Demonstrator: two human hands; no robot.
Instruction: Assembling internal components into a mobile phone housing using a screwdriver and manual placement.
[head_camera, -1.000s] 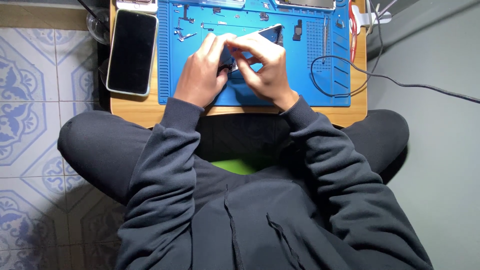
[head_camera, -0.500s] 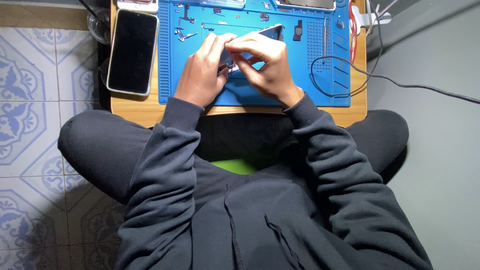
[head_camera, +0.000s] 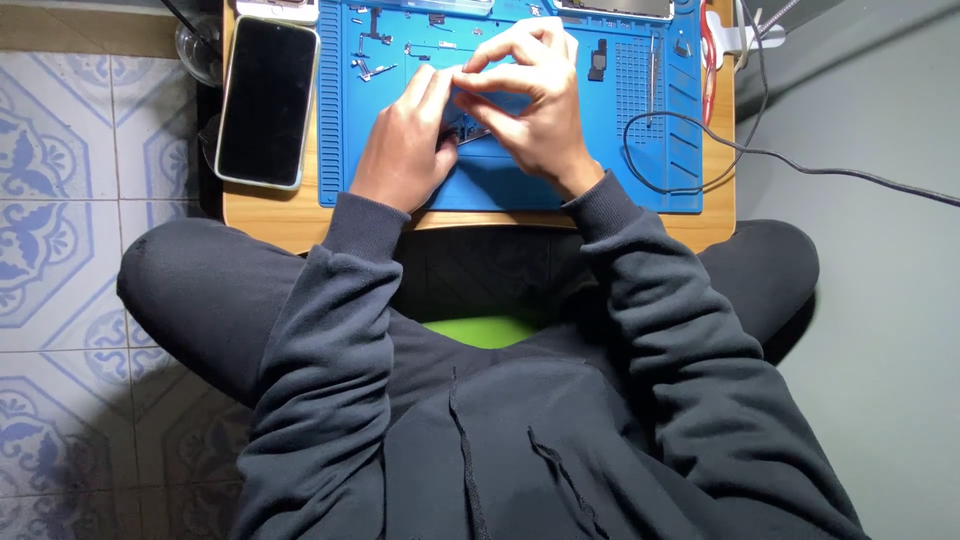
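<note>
Nearest the camera: dark hooded top, crossed legs in dark trousers, a green patch visible between them. Seated on a patterned tile floor at left, grey flooring at right.

Beyond the knees: low wooden surface, largely covered by a blue work mat with ribbed edges and moulded compartments.

On the mat, near edge to middle: left hand resting with palm down, fingers extended toward centre, fingertips touching a small dark component. Left grip: fingers together, pressed on the component rather than wrapped around it. Right hand arched over the same component from the right, thumb and index finger closed in a pinch just above it; what the pinch holds: too small to tell. Component located at mat centre, between both hands, mostly hidden by the fingers.

Left of the mat, on bare wood: smartphone with black screen, lying face up, well apart from the hands.

Right part of mat: black cable looped across and trailing off to the right over the grey flooring. Thin metal tool lying in the ribbed zone.

Far edge: small screws and metal parts scattered left of the hands; small dark part right of them; red item at the far right corner.
</note>
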